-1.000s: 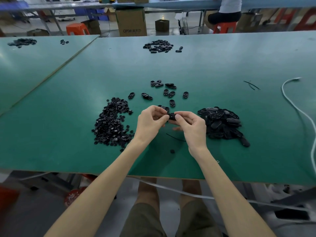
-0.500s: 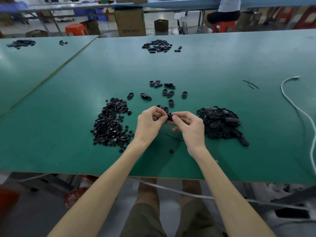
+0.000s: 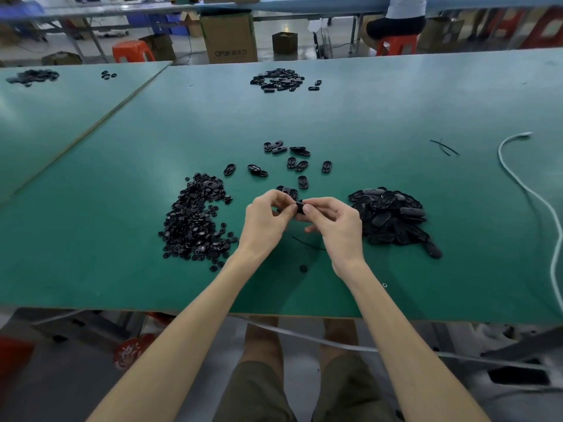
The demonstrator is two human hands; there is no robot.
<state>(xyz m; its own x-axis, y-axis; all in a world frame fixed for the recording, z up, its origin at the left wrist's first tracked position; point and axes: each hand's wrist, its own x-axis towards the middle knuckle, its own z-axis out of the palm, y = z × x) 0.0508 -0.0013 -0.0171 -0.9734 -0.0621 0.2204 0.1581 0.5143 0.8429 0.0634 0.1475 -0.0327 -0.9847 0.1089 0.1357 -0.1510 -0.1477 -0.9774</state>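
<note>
Black plastic part (image 3: 300, 207), where is it right now?

Up off the bench (image 3: 106, 269), caught between both hands in front of the person, between the two big heaps.

How do the hands hold it?

The left hand (image 3: 266, 220) pinches one end with thumb and curled fingers. The right hand (image 3: 338, 223) pinches the other end, thumb on top. The fingertips nearly meet over it, so most of it is hidden and I cannot tell its exact shape.

What lies around?

A heap of small round black pieces (image 3: 195, 223) sits just left of the left hand, and a heap of larger oval black shells (image 3: 390, 217) just right of the right hand. Loose oval shells (image 3: 294, 162) are scattered beyond the hands. One round piece (image 3: 303, 268) and a thin black strip (image 3: 307, 244) lie on the bench below the wrists. A white cable (image 3: 530, 190) runs along the far right.
</note>
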